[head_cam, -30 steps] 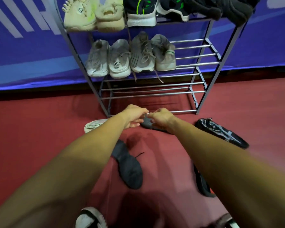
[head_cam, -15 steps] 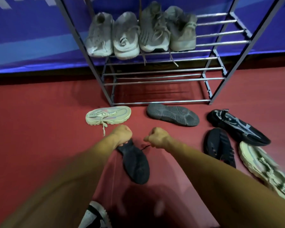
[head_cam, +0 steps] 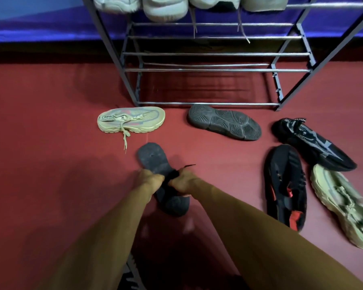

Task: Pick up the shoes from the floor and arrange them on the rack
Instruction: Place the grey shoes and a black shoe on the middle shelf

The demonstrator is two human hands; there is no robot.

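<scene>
Closer together than before, left hand (head_cam: 150,181) and right hand (head_cam: 183,182) curl fingers round the middle of the dusty dark grey shoe (head_cam: 153,158), sole up; upper hidden beneath.

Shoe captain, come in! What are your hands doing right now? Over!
Left hand and right hand both grip the dark shoe, sole up. Not on the rack yet. Grey upturned shoe lies between it and rack.

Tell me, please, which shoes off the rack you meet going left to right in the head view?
beige shoe → dark shoe → grey-soled shoe → black-and-red shoe → pale shoe at the right edge
</scene>
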